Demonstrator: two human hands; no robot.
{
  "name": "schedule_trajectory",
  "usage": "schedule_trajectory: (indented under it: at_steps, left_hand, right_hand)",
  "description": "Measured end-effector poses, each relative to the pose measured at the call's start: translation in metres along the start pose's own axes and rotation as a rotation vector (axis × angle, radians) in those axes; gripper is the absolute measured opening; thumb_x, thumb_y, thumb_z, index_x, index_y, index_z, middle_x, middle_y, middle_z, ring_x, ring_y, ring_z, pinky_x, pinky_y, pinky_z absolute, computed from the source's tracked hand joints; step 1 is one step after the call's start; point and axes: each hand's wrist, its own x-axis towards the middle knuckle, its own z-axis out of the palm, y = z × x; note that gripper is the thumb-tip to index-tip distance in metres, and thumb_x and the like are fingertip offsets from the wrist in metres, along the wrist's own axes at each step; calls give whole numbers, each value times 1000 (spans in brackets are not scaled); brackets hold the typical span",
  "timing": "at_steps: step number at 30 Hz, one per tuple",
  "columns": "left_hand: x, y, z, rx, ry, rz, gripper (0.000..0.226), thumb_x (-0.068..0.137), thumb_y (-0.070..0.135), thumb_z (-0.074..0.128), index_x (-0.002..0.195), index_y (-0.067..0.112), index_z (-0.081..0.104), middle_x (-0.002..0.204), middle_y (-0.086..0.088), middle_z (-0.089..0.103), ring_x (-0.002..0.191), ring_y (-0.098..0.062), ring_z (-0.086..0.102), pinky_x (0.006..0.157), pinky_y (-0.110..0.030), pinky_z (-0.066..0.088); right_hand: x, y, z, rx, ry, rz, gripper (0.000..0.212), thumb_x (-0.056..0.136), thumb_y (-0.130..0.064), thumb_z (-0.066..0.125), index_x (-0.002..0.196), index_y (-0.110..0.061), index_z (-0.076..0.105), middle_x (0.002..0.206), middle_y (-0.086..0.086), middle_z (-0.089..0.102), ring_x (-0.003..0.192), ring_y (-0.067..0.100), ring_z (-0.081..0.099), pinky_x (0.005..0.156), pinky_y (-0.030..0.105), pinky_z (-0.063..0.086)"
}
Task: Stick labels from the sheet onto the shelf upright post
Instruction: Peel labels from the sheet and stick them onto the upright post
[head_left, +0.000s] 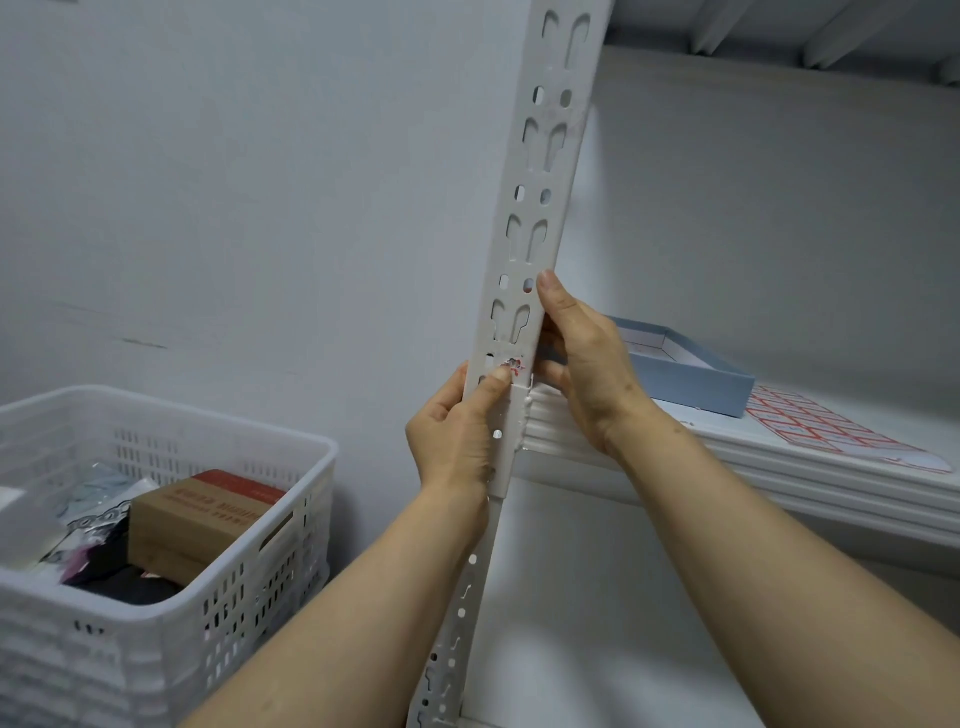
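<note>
The white slotted shelf upright post (540, 171) runs from top centre down to the bottom. A small red-and-white label (515, 364) sits on its face just above the shelf joint. My left hand (457, 431) wraps the post from the left, and its thumb presses on the label. My right hand (587, 364) grips the post's right edge, thumb up along the face, fingers curled behind. The label sheet (826, 426), red-bordered labels on white backing, lies flat on the shelf to the right.
A shallow blue box (696, 384) stands on the white shelf (779, 478) behind my right hand, next to the sheet. A white perforated basket (171, 613) with a brown carton (197, 519) and packets stands at lower left against the wall.
</note>
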Motion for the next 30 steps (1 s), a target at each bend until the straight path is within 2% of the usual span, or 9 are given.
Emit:
schedule_trajectory:
  at_steps: [8, 12, 16, 20, 23, 25, 27, 29, 30]
  left_hand:
    - [-1, 2, 1, 4, 10, -7, 12, 79, 11, 72, 86, 20, 72, 64, 11, 72, 53, 5, 64, 45, -9, 46]
    - [-1, 3, 1, 6, 3, -7, 14, 78, 12, 73, 77, 25, 68, 56, 17, 68, 47, 8, 61, 42, -9, 44]
    - [0, 2, 1, 4, 6, -9, 19, 78, 12, 73, 73, 28, 65, 52, 18, 66, 44, 7, 59, 40, -10, 44]
    - [1, 0, 1, -1, -20, 3, 24, 79, 11, 72, 70, 30, 60, 46, 21, 62, 41, 9, 57, 39, -8, 43]
    - [4, -2, 0, 5, -48, 1, 24, 79, 10, 72, 69, 27, 59, 45, 21, 62, 41, 10, 57, 39, -7, 42]
    - [8, -3, -4, 8, -74, -6, 16, 80, 10, 71, 78, 26, 68, 57, 16, 69, 50, 7, 62, 45, -8, 46]
    - [11, -5, -10, 28, -126, -16, 16, 82, 9, 68, 92, 20, 74, 81, 5, 76, 68, -3, 68, 57, -14, 53]
    - [14, -6, -15, 45, -168, -36, 24, 82, 8, 63, 102, 17, 74, 100, -3, 74, 85, -13, 69, 72, -24, 57]
    - [14, -5, -15, 38, -191, -58, 28, 81, 10, 60, 106, 15, 73, 107, -7, 73, 95, -19, 68, 82, -31, 56]
  right_hand:
    - [1, 1, 1, -4, 2, 1, 35, 92, -49, 48, 93, -21, 69, 108, 18, 67, 104, 39, 60, 93, 59, 45]
    - [2, 1, 1, 13, 18, 10, 42, 91, -50, 49, 99, -13, 67, 110, 21, 64, 105, 41, 58, 93, 58, 46]
    - [3, 2, 1, 15, 17, 3, 39, 91, -50, 49, 100, -17, 68, 111, 20, 65, 106, 40, 59, 93, 58, 46]
    - [3, 2, 0, 26, 14, -4, 51, 92, -48, 49, 107, -1, 62, 114, 26, 60, 107, 44, 55, 94, 59, 45]
    - [2, 1, 0, 46, 14, -2, 49, 93, -46, 48, 106, -1, 62, 113, 25, 61, 107, 42, 56, 94, 57, 45]
    - [4, 2, 0, 34, 23, -2, 48, 93, -47, 48, 105, -3, 63, 112, 25, 63, 106, 43, 57, 94, 59, 45]
    - [4, 5, 2, 22, 27, -5, 51, 88, -53, 51, 111, -9, 63, 112, 20, 65, 104, 40, 60, 94, 58, 46]
    - [6, 12, 3, 8, 100, -43, 61, 79, -56, 58, 123, -13, 55, 122, 8, 62, 109, 26, 62, 97, 50, 47]
    - [3, 16, 3, -31, 179, -115, 56, 81, -50, 61, 124, -15, 53, 125, 2, 59, 110, 19, 60, 98, 44, 48]
